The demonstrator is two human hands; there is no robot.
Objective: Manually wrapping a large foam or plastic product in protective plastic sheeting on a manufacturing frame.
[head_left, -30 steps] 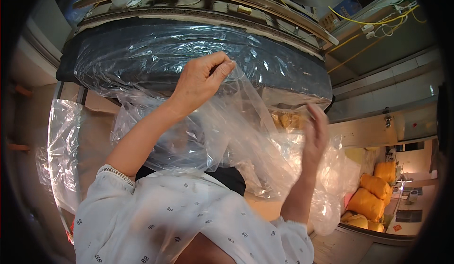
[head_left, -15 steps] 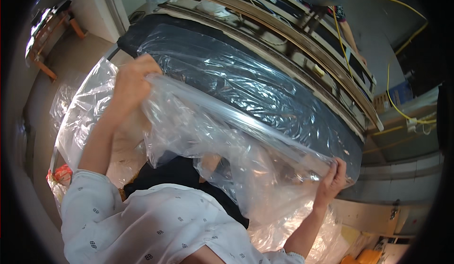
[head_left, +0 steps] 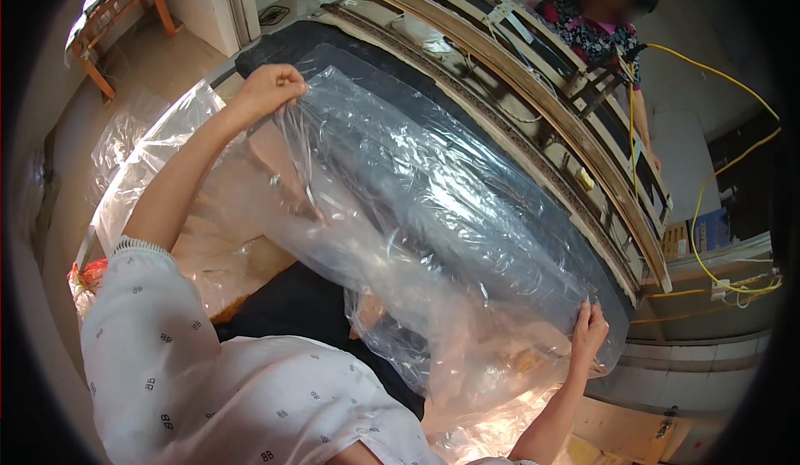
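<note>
We listed, first, one clear plastic sheet, glossy and creased, spread at a slant over a dark worktop and hanging in loose folds down its near side. Left hand: thumb and fingers together, clamped on the sheet near its upper left end. Right hand: fingertips pinched on the sheet's right end, close to the worktop's right edge. Between the two — the sheet's far edge, running down to the right. Beyond the worktop we entered a long wooden frame with crossbars, and behind it a co-worker in a dark flowered top, one arm along the frame's far side. Further items we noted: a yellow cable at right, a blue box beside it, and, at far left, a red bag.
</note>
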